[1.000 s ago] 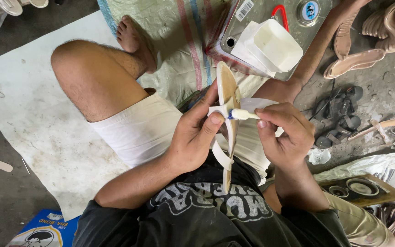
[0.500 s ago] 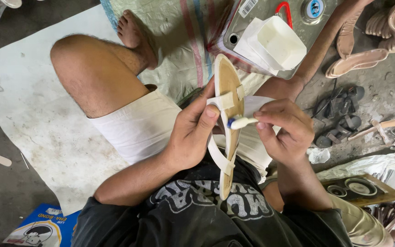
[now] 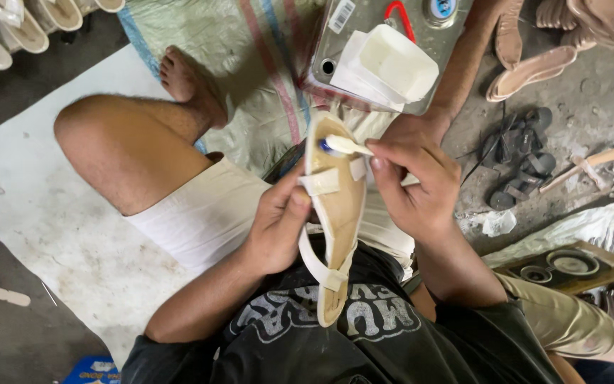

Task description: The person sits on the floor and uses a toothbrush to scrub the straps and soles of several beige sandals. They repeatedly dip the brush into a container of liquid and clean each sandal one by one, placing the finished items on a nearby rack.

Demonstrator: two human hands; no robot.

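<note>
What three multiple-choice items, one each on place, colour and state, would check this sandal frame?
1. Where is the white tub?
A. on the metal tin
B. on the knee
C. in the left hand

2. What colour is the sandal?
A. black
B. cream
C. red

3. What is the right hand doing?
A. resting open
B. gripping the tub
C. pinching a small brush

Answers: 1 A, the tub sits on the tin's top. 2 B, sole and straps are cream. 3 C, its fingers pinch the brush handle while the left hand holds the sandal.

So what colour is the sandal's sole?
Cream sole on the sandal, seen in the head view.
</note>
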